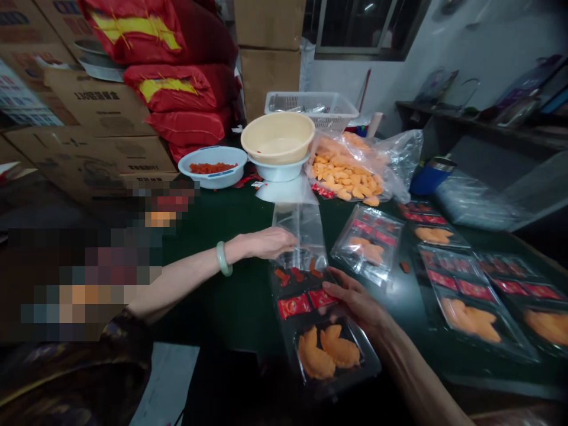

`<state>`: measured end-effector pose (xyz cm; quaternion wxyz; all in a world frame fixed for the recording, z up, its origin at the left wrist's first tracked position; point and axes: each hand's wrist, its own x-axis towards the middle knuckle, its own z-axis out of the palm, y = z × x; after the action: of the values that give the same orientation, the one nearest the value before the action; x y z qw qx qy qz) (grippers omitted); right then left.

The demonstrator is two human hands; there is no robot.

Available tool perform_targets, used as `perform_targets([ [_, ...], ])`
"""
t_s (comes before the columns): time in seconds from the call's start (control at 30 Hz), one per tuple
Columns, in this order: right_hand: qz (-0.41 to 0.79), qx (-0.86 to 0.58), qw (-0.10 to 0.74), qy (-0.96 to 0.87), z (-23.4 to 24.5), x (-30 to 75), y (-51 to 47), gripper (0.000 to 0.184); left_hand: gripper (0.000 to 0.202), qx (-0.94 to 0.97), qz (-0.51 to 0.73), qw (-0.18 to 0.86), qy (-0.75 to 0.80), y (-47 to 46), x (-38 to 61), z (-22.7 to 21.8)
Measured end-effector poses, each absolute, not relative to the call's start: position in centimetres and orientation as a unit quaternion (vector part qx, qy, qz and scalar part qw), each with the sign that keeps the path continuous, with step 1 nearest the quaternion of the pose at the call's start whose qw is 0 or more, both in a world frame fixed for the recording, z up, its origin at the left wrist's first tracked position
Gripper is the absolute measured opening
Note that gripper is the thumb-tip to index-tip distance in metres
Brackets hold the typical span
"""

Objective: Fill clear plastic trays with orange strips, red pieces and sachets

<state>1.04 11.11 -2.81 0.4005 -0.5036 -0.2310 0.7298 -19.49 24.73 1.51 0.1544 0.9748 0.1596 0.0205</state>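
My right hand [355,302] reaches in from the lower right and grips the right edge of a black plastic tray [331,370]. The tray holds two orange dried-fruit pieces [328,350] in front and red sachets [295,306] behind them. The tray's far end sits at the mouth of a clear plastic bag [302,234]. A co-worker's hand [270,242], with a green bangle on the wrist, holds that bag's left side. My left hand is out of view.
Several bagged trays [470,296] lie on the dark green table [231,296] to the right. Behind are a bag of loose orange pieces [350,171], a beige bowl [277,137], a white bowl of red bits [213,167], a white basket [310,109], red sacks and cardboard boxes.
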Motion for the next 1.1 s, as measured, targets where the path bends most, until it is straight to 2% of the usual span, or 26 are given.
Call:
perform_targets([
  [0.1, 0.720, -0.502, 0.418, -0.232, -2.4, 1.4, 9.2, 0.085, 0.025, 0.976, 0.029, 0.180, 0.121, 22.7, -19.8, 2.3],
  [0.27, 0.763, -0.420, 0.413, -0.266, -2.4, 1.5, 7.4, 0.069, 0.027, 0.975, 0.016, 0.174, 0.136, 19.5, -20.5, 3.1],
  [0.4, 0.765, -0.423, 0.410, -0.260, -3.1, 1.8, 6.2, 0.065, 0.013, 0.957, 0.051, 0.176, 0.227, 17.1, -22.5, 2.4],
  [0.53, 0.770, -0.419, 0.414, -0.245, -2.9, 2.6, 5.5, 0.057, 0.060, 0.938, 0.091, 0.213, 0.259, 15.2, -24.0, 0.6],
  [0.63, 0.777, -0.418, 0.409, -0.231, -2.2, 3.0, 5.3, 0.053, 0.070, 0.919, 0.138, 0.210, 0.305, 14.0, -23.6, -0.7],
  [0.7, 0.780, -0.420, 0.401, -0.233, -1.8, 3.0, 5.3, 0.054, 0.063, 0.906, 0.175, 0.195, 0.332, 13.5, -22.7, -1.4],
  [0.83, 0.776, -0.419, 0.406, -0.239, -1.4, 2.8, 5.1, 0.054, 0.032, 0.877, 0.245, 0.145, 0.386, 13.0, -21.1, -2.3],
  [0.93, 0.773, -0.429, 0.403, -0.237, -1.3, 2.6, 4.8, 0.057, 0.020, 0.829, 0.289, 0.152, 0.453, 13.0, -20.7, -2.8],
  [1.1, 0.756, -0.461, 0.410, -0.217, -1.3, 2.5, 4.4, 0.061, 0.024, 0.763, 0.314, 0.326, 0.462, 13.0, -20.9, -3.2],
])
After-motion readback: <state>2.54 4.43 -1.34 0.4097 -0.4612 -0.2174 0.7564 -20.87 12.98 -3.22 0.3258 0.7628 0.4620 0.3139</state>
